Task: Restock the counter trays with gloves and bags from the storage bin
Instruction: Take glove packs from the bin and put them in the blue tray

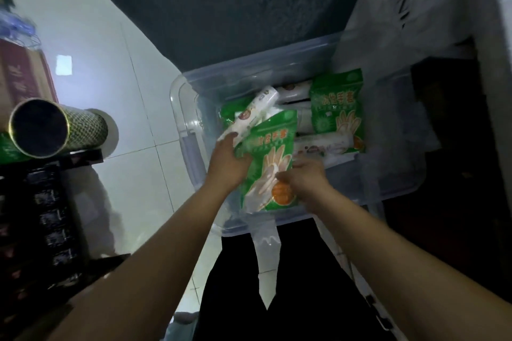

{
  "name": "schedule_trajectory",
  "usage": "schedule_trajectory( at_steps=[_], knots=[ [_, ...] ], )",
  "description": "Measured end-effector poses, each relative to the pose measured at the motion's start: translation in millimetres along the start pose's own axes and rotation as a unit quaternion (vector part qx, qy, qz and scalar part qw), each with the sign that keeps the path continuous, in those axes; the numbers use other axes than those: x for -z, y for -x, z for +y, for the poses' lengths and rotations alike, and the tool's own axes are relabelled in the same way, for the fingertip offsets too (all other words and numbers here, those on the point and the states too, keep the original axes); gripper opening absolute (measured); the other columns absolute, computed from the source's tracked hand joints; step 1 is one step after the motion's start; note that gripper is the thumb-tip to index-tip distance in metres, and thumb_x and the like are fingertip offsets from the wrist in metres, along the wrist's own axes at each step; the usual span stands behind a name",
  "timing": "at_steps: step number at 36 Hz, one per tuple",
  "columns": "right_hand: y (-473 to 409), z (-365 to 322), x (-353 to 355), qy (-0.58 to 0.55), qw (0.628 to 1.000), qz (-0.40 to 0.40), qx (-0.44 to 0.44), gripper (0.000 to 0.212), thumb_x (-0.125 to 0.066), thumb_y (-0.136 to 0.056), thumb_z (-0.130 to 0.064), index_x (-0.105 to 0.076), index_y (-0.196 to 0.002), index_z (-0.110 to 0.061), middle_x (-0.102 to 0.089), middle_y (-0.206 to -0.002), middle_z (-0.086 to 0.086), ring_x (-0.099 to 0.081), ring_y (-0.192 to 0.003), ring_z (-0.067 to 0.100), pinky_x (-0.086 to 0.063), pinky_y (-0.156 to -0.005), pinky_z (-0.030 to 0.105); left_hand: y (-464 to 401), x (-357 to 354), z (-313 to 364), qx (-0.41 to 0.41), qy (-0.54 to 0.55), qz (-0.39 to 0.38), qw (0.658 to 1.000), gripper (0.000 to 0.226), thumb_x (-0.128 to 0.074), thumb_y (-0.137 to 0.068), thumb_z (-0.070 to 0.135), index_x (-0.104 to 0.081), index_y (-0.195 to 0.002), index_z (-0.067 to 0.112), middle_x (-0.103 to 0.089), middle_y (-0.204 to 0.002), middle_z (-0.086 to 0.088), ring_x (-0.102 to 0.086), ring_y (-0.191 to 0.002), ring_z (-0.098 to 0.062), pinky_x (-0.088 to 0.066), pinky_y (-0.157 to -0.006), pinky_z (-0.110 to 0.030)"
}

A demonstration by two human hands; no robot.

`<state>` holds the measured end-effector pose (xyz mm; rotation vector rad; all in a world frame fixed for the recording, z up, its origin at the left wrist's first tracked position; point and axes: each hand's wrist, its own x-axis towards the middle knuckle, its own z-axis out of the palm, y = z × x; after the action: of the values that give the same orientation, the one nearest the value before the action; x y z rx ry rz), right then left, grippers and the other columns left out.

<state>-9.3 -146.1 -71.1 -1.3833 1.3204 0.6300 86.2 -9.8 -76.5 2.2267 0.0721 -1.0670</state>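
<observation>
Head view, looking straight down. Both bare forearms reach forward into a clear plastic storage bin that sits on the pale tiled floor, in front of the person's dark trousers.

Left hand: fingers curled over the top left edge of a green glove pack, fingertips also touching the lower end of a white bag roll that slants up and away from it. It grips the pack; whether it also holds the roll I cannot tell.

Right hand: fingers bent, pinching the right side of the same green glove pack near its orange print. The pack lies between the two hands, tilted, its lower end over the near wall of the bin.

Beyond the right hand, still in the bin: a second green glove pack propped upright, and another white roll lying flat just past the fingers. More white rolls behind them, partly hidden. A corner of a further green pack shows under the slanted roll, ahead of the left hand.

Well off to the left of the left arm: a patterned green tube with a dark open end, lying on its side on a black crate. A dark grey mat lies past the bin. Frame is motion-blurred; print on the packs unreadable.
</observation>
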Motion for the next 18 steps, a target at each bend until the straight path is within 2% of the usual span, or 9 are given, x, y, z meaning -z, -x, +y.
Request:
schedule_trajectory(
  at_steps=[3,5,6,9,10,13,15,18],
  knots=[
    [31,-2,25,-0.007,1.000,-0.014,0.024,0.036,-0.079,-0.076,-0.006,-0.070,-0.108,0.006,-0.070,-0.108,0.021,-0.068,-0.102,0.035,-0.054,-0.087,0.047,42,9,7,0.057,0.116,-0.050,0.990,0.052,-0.066,-0.092,0.024,-0.049,-0.140,0.020,-0.057,-0.139,-0.003,-0.060,-0.114,-0.018,-0.051,-0.084,-0.028],
    [53,-6,40,-0.014,0.999,-0.021,0.044,0.037,-0.079,-0.077,-0.007,-0.069,-0.110,0.006,-0.070,-0.110,0.021,-0.067,-0.101,0.033,-0.054,-0.083,0.041,65,17,13,0.077,0.187,-0.079,0.976,0.052,-0.067,-0.092,0.022,-0.050,-0.141,0.018,-0.060,-0.137,-0.004,-0.061,-0.115,-0.019,-0.049,-0.076,-0.022],
    [66,-8,47,-0.016,0.998,-0.031,0.057,0.031,-0.079,-0.078,-0.006,-0.071,-0.105,0.007,-0.071,-0.103,0.019,-0.067,-0.095,0.031,-0.051,-0.078,0.037,76,22,17,0.085,0.218,-0.093,0.968,0.052,-0.068,-0.092,0.021,-0.050,-0.141,0.018,-0.062,-0.135,-0.005,-0.062,-0.114,-0.019,-0.050,-0.078,-0.024],
    [107,-11,67,-0.053,0.990,-0.074,0.106,0.001,-0.075,-0.081,-0.002,-0.074,-0.081,-0.001,-0.073,-0.072,0.005,-0.064,-0.072,0.023,-0.046,-0.061,0.024,105,37,22,0.082,0.301,-0.157,0.937,0.051,-0.068,-0.090,0.020,-0.052,-0.138,0.024,-0.068,-0.127,-0.003,-0.065,-0.113,-0.022,-0.051,-0.096,-0.041],
    [119,-10,73,-0.074,0.986,-0.094,0.119,0.002,-0.073,-0.081,0.000,-0.075,-0.081,-0.002,-0.074,-0.073,0.006,-0.065,-0.072,0.024,-0.046,-0.060,0.024,114,42,22,0.070,0.332,-0.181,0.923,0.052,-0.070,-0.087,0.018,-0.054,-0.136,0.024,-0.070,-0.126,-0.003,-0.066,-0.113,-0.024,-0.052,-0.097,-0.044],
    [153,-1,84,-0.126,0.971,-0.139,0.148,0.015,-0.070,-0.083,0.000,-0.074,-0.097,0.002,-0.074,-0.099,0.022,-0.067,-0.084,0.033,-0.049,-0.076,0.039,135,58,20,0.033,0.390,-0.225,0.892,0.053,-0.071,-0.079,0.014,-0.061,-0.130,0.020,-0.070,-0.125,-0.008,-0.069,-0.106,-0.026,-0.055,-0.090,-0.045],
    [169,9,85,-0.154,0.964,-0.138,0.167,0.016,-0.068,-0.083,0.003,-0.073,-0.099,0.003,-0.074,-0.099,0.022,-0.067,-0.087,0.033,-0.051,-0.083,0.045,146,66,17,0.014,0.390,-0.238,0.889,0.050,-0.072,-0.079,0.010,-0.063,-0.128,0.020,-0.069,-0.126,-0.010,-0.069,-0.107,-0.028,-0.056,-0.089,-0.044],
    [184,25,80,-0.175,0.958,-0.120,0.193,0.015,-0.066,-0.084,0.006,-0.073,-0.096,0.001,-0.075,-0.090,0.013,-0.069,-0.080,0.023,-0.056,-0.075,0.033,159,71,17,-0.004,0.365,-0.240,0.899,0.050,-0.075,-0.074,0.010,-0.068,-0.122,0.023,-0.070,-0.124,-0.010,-0.071,-0.104,-0.028,-0.059,-0.080,-0.040]
  ],
)
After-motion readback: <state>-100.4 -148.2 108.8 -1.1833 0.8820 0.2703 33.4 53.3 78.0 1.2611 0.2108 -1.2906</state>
